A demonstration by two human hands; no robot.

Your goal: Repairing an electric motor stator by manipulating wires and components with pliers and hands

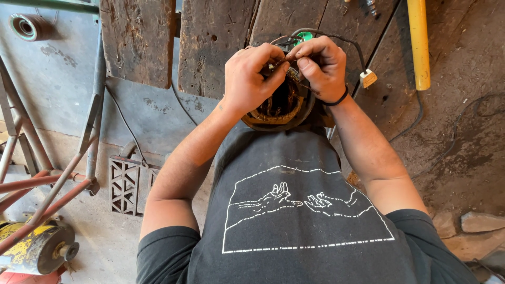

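Note:
My left hand (251, 78) and my right hand (321, 66) meet over a round motor stator (279, 108) with dark copper windings, held against my stomach at the edge of a worn wooden bench (215, 42). Both hands pinch thin wires (288, 68) at the top of the stator. A black lead runs from there to a small cream connector (367, 78) on the right. Something green (304, 36) shows just behind my fingers. My right wrist wears a black band.
A yellow pipe (418, 42) lies on the bench at the right. Left of me stand a rusty metal frame (52, 179), a patterned vent block (126, 185) on the floor, and a yellow machine part (37, 247). Stones (481, 222) lie at the lower right.

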